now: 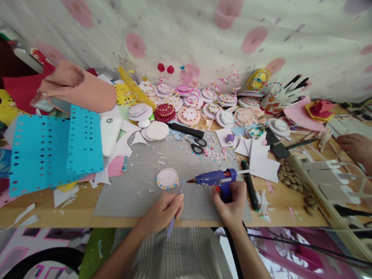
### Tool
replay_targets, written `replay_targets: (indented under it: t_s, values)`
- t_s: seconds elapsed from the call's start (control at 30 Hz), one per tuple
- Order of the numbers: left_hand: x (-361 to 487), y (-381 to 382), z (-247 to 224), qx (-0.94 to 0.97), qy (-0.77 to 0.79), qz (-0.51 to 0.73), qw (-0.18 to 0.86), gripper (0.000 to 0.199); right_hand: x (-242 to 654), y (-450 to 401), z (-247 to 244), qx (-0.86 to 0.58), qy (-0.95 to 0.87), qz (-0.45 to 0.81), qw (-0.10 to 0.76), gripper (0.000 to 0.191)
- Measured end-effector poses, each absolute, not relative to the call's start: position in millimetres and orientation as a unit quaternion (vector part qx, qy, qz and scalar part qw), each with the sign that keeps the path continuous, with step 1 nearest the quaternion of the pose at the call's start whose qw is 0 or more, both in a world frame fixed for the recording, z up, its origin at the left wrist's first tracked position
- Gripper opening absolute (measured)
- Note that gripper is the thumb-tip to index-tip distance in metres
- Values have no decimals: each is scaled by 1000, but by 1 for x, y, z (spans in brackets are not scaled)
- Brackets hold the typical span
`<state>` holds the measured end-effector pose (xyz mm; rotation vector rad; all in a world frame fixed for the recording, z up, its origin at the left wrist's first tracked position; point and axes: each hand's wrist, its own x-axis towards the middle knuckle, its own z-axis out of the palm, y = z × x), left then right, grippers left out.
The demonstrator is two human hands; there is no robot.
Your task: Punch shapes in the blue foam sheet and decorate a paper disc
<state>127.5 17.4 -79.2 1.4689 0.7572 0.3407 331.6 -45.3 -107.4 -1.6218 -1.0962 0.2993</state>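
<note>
Pinched in my left hand [171, 207] is a thin lilac strip [171, 226], its upper end pointing up beside the glue gun's tip. My right hand [232, 203] grips the handle of a blue glue gun [213, 177], whose nozzle points left at the strip's upper end. A white glue stick [245, 171] pokes out of the gun's back. Just left of the nozzle, a white paper disc [167, 178] edged with coloured dots lies on the grey cutting mat [133, 201].
Black scissors [198, 145] and a black-handled tool [186, 130] lie behind the mat. Several decorated paper discs [189, 115] line the back. Blue dotted sheets [43, 151] are at the left. Another person's hand [356, 147] rests at the right, near a box [308, 178].
</note>
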Motion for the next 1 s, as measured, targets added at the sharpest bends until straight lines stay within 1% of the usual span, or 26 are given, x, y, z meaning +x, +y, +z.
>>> replay_targets:
  t_s: [0.47,1.0]
  values:
    - [128,17,-76,649,340,146,665,58,331,-45,-107,-692,-476,96,534,27]
    - [127,17,-79,649,342,138,665,59,332,-46,-110,-697,-474,106,528,26]
